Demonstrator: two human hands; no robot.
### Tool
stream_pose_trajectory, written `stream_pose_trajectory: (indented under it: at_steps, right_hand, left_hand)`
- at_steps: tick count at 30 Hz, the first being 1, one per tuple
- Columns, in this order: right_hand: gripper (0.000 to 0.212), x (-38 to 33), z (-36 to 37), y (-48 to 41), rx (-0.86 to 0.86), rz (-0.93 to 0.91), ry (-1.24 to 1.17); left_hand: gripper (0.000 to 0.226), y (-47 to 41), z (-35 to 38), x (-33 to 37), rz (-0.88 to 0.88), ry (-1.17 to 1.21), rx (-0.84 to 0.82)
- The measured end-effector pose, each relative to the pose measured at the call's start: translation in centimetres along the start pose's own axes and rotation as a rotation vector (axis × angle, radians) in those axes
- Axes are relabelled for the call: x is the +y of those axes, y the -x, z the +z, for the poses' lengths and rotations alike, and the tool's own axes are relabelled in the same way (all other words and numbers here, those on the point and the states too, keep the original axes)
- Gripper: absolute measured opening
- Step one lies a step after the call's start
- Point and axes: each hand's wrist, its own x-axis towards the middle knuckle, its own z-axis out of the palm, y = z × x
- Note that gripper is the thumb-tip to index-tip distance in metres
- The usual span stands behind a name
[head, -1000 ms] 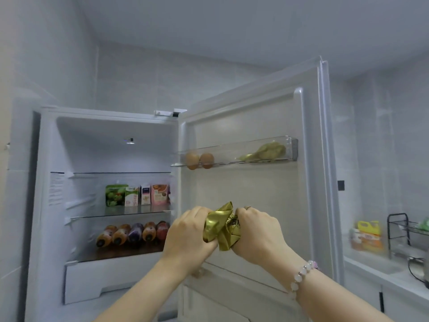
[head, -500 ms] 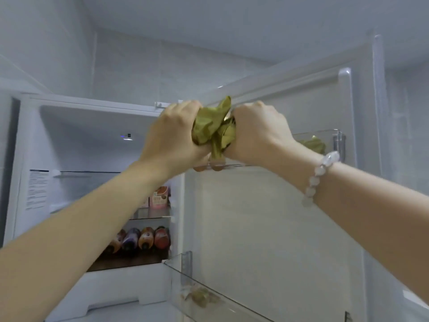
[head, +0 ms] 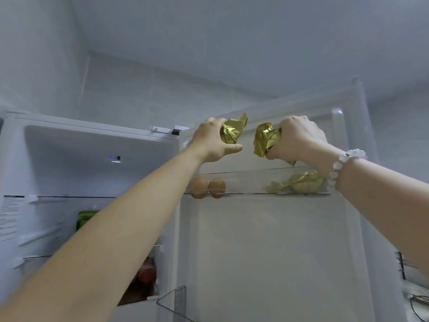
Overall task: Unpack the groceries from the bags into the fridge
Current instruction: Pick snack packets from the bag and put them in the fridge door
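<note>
Left gold packet [head: 232, 133] and right gold packet [head: 265, 141] are parting and rising above the top door shelf [head: 246, 183], left hand [head: 212, 142] clutching one, right hand [head: 299, 138] gripping the other, drop-in looking imminent.

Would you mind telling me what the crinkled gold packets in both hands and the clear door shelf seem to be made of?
The crinkled gold packet in the left hand and the second gold packet in the right hand look like thin metallic foil or foil-coated film: sharp creases, glossy glints. The clear door shelf looks like transparent plastic, since the brown eggs show through it.
</note>
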Motion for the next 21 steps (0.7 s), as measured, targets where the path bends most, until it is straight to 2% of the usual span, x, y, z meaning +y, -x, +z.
stream_pose_trajectory:
  at_steps: [3,6,9,11,16,21]
  right_hand:
    - [0.034,0.1,0.0,-0.4,0.023,0.081,-0.082]
    - [0.032,0.5,0.1,-0.4,0.054,0.115,-0.058]
    - [0.031,1.2,0.3,0.0,0.068,0.146,-0.007]
    - [0.031,1.5,0.5,0.2,0.059,0.158,0.016]
    - [0.029,2.0,1.2,0.1,0.025,0.170,0.034]
    - [0.030,2.5,1.3,-0.1,0.008,0.189,-0.008]
  left_hand:
    - [0.043,-0.6,1.0,-0.3,-0.041,0.177,-0.140]
    - [0.040,-1.1,2.6,-0.3,-0.103,0.271,-0.268]
    - [0.021,-1.1,4.6,0.1,-0.192,0.331,-0.437]
    - [0.015,-1.2,5.4,0.3,-0.210,0.294,-0.524]
    - [0.017,-2.6,5.4,-0.1,-0.186,0.210,-0.651]
    - [0.019,-3.4,5.9,0.2,-0.200,0.128,-0.853]
